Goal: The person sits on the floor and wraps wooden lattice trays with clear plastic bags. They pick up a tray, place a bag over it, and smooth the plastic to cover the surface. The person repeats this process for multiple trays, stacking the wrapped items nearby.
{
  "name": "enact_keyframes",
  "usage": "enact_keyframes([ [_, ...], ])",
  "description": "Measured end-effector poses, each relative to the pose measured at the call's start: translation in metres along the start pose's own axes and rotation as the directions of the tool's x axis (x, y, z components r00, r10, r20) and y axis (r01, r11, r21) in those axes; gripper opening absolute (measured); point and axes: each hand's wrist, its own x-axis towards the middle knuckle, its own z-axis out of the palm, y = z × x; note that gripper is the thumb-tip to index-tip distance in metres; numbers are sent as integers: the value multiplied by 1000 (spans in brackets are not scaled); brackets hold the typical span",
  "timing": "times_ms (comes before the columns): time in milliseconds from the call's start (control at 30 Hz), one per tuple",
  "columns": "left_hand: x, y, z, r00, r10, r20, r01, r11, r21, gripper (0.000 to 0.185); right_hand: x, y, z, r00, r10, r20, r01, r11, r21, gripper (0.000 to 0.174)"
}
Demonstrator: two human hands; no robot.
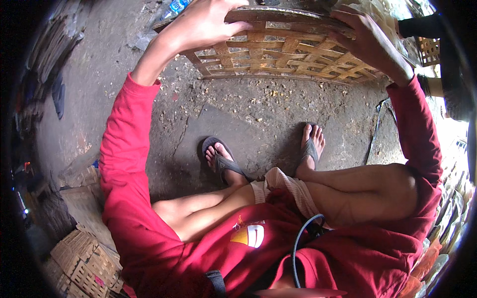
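A woven bamboo basket or crate [287,48] with an open lattice side stands tilted on the floor in front of me. My left hand [208,28] grips its dark upper rim on the left, the thumb lying along the near side. At the right end of the same rim, my right hand [369,37] has its fingers on the edge. Some fingertips of both hands are hidden or cut off at the top of the view. The far side of the basket is out of sight.
Crumbs and scraps litter the dirty floor [208,97]. A plastic bottle [177,5] lies at the top left. More woven bamboo baskets [87,273] are at lower left, and plastic bags [428,260] are heaped at lower right. Another person's dark sleeve [421,27] shows at right.
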Motion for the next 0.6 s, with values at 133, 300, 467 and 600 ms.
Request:
enact_keyframes([
  [133,-3,-17,1,995,-68,70,58,990,126,29,0,-5,-17,972,137,191,-156,984,88,49],
  [300,-6,-19,13,994,48,-96,-19,959,282,28,1,-19,-5,998,48,40,-58,955,291,54],
  [467,-9,-30,26,951,163,-262,-7,861,509,36,23,-36,9,974,221,-53,-189,917,351,21],
  [600,-3,-20,27,967,30,-251,103,861,498,41,15,-36,22,970,203,-133,-215,973,-81,38],
])
